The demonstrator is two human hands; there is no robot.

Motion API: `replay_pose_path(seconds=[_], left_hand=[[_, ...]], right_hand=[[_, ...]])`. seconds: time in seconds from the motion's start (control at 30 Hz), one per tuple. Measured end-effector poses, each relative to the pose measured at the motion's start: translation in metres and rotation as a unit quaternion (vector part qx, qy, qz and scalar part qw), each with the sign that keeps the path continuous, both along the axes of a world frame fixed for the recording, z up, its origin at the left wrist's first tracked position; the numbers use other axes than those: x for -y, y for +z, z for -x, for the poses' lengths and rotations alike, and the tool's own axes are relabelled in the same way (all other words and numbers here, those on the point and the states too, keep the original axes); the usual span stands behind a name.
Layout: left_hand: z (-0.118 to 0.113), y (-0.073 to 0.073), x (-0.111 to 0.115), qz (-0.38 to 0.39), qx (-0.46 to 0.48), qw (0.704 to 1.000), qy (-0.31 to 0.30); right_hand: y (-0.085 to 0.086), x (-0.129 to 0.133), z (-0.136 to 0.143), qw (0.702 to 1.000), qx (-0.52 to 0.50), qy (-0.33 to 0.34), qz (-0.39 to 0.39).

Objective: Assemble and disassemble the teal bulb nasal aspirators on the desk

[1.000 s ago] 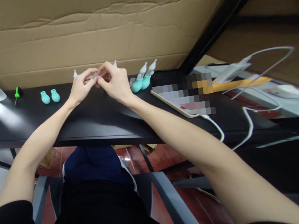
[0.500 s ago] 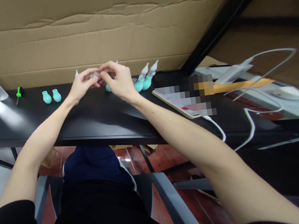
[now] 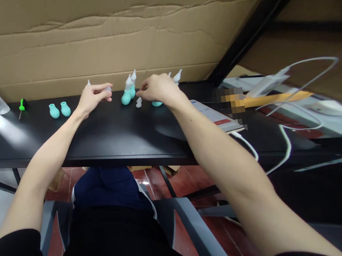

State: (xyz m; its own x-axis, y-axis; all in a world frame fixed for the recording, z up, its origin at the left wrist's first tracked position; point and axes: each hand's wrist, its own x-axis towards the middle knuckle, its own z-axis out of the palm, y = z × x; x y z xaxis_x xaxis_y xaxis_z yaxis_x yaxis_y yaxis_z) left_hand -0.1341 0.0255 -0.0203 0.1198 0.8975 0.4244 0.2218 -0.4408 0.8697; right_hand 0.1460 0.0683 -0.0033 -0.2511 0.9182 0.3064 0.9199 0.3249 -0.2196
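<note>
One clear piece (image 3: 108, 89) now sits pinched in the left hand (image 3: 91, 99) alone, as the right hand (image 3: 162, 90) swings away beside a small pale part (image 3: 139, 102) on the tabletop (image 3: 108, 132), its loosely curled grip's contents hidden.

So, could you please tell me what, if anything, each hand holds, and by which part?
The left hand pinches a small translucent piece; which part, I cannot tell. Whether the right hand holds anything is unclear.

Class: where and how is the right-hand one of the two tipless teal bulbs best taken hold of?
Probably by the round belly of the right-hand teal bulb, coming from its right: the belly bulges below the upward open neck, and the other tipless bulb sits close on its left.
</note>
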Motion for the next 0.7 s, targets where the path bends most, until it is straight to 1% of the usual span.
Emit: replay_pose_path(seconds=[0.07, 0.1, 0.2, 0.33, 0.4, 0.47, 0.53, 0.6, 0.63, 0.7], left_hand=[[0.001, 0.002, 0.0, -0.003, 0.002, 1.0, -0.003], [0.002, 0.002, -0.001, -0.003, 0.003, 1.0, -0.007], [0.003, 0.003, 0.001, 0.006, 0.007, 0.999, -0.035], [0.004, 0.0, 0.004, 0.029, 0.015, 0.994, -0.105], [0.004, -0.002, 0.005, 0.035, 0.022, 0.989, -0.142], [0.005, -0.004, 0.004, 0.035, 0.03, 0.985, -0.167], [0.006, -0.004, 0.005, 0.038, 0.033, 0.984, -0.169], [0.006, -0.003, 0.005, 0.043, 0.03, 0.987, -0.155], [0.007, -0.002, 0.006, 0.043, 0.028, 0.988, -0.146], [0.006, 0.0, 0.007, 0.038, 0.027, 0.991, -0.128]], right_hand=[[0.001, 0.006, 0.008, 0.998, 0.018, -0.052, 0.039], [0.001, 0.009, 0.011, 0.996, 0.027, -0.064, 0.051], [0.002, 0.011, 0.016, 0.995, 0.048, -0.051, 0.078], [0.004, 0.009, 0.016, 0.99, 0.084, -0.041, 0.109], [0.007, 0.009, 0.016, 0.989, 0.088, -0.035, 0.11], [0.009, 0.01, 0.015, 0.991, 0.079, -0.026, 0.107], [0.011, 0.012, 0.013, 0.993, 0.042, 0.002, 0.114], [0.012, 0.014, 0.011, 0.986, -0.046, 0.067, 0.145], [0.012, 0.015, 0.011, 0.974, -0.112, 0.11, 0.164], [0.011, 0.018, 0.012, 0.931, -0.257, 0.187, 0.178]])
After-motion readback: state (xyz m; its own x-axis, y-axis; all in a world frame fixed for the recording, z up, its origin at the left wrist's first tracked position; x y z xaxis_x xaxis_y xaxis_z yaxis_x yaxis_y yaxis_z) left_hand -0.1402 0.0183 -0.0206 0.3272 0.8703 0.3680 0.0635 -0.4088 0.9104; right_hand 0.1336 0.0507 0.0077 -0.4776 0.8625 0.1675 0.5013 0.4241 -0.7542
